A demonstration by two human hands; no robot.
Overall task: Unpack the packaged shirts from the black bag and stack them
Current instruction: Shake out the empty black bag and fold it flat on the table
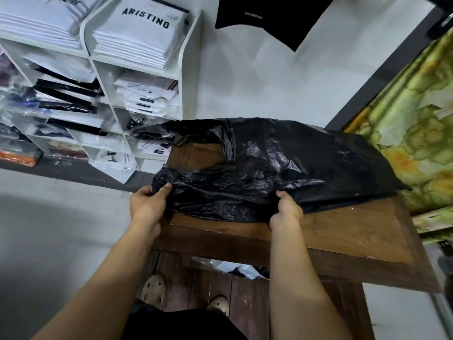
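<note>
so the black bag [294,163] is lying flat and crumpled across the wooden table [355,231], stretching from the middle of the view out toward 3 o'clock; its handle end points to 9 o'clock and hangs a bit past the table's left edge; can't see what's inside, the plastic hides it

left hand [147,204] sits at about 8 o'clock from the bag's middle, clamped on that bunched handle end; the thumb [166,187] presses on top of the plastic while the other fingers curl around the far side, so the bag runs right between thumb and fingers

right hand [285,212] is at roughly 6 o'clock, fingers curled tight into the bag's near edge; the fingertips are buried in the folds, so the plastic covers them

around it: a white shelf [181,69] at 10 o'clock stuffed with stacked white packs [139,28], one reading ARISTINO; green floral fabric [416,119] at 3 o'clock; a black cloth [264,18] hanging at 12; pale sandals [153,288] down at 6
</note>
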